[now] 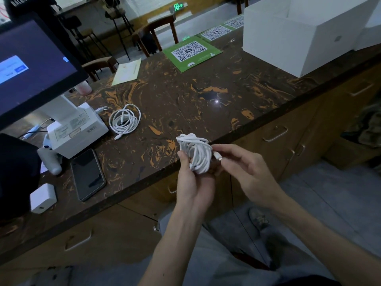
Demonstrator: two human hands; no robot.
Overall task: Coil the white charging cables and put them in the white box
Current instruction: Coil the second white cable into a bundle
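A white charging cable (pixel 195 151) is wound into a tight bundle and sits in my left hand (pixel 192 182), held just off the counter's front edge. My right hand (pixel 245 168) pinches the plug end of that same cable between thumb and fingers, right beside the bundle. A second white cable (pixel 124 120) lies loosely coiled on the dark marbled counter (pixel 185 96), left of my hands. The open white box (pixel 299 36) stands at the far right of the counter.
A screen on a white stand (pixel 74 129) fills the left side. A dark phone (pixel 87 174) and a white charger block (pixel 43 198) lie near the front edge. Green QR-code sheets (pixel 191 52) and a paper (pixel 127 72) lie further back. Drawers sit under the counter.
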